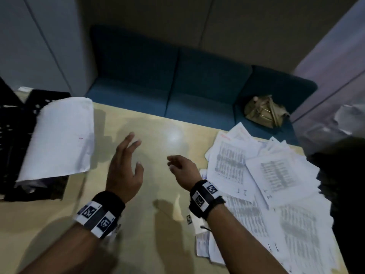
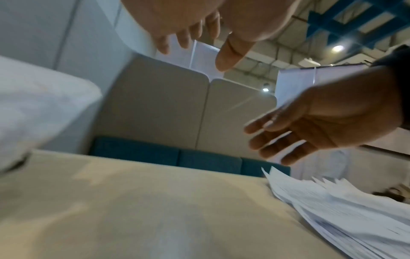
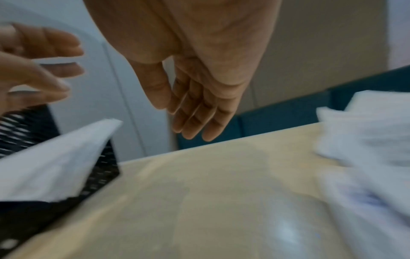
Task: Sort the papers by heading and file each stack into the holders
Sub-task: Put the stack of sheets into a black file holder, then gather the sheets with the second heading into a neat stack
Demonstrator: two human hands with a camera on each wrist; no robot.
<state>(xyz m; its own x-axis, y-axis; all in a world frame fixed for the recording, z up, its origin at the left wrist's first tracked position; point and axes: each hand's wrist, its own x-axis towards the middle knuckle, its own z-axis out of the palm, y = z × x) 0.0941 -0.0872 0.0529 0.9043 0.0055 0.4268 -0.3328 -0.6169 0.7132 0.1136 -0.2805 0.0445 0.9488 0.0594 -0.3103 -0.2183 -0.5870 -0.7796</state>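
Observation:
A loose heap of printed papers (image 1: pixel 262 175) covers the right side of the beige table (image 1: pixel 158 234). On the left, a stack of white sheets (image 1: pixel 61 137) leans out of a black mesh holder (image 1: pixel 17 135). My left hand (image 1: pixel 126 163) hovers over the table's middle with fingers spread and nothing in it. My right hand (image 1: pixel 181 167) hangs beside it, fingers relaxed and empty, just left of the heap. The left wrist view shows the heap (image 2: pixel 346 210) low on the right. In the right wrist view the leaning stack (image 3: pixel 53 163) and holder (image 3: pixel 66 206) sit at the left.
A teal sofa (image 1: pixel 177 91) runs along the table's far edge, with a tan bag (image 1: pixel 264 111) on its right seat. Grey partition panels (image 1: pixel 39 46) stand behind. A few small cards (image 1: pixel 201 240) lie under my right forearm.

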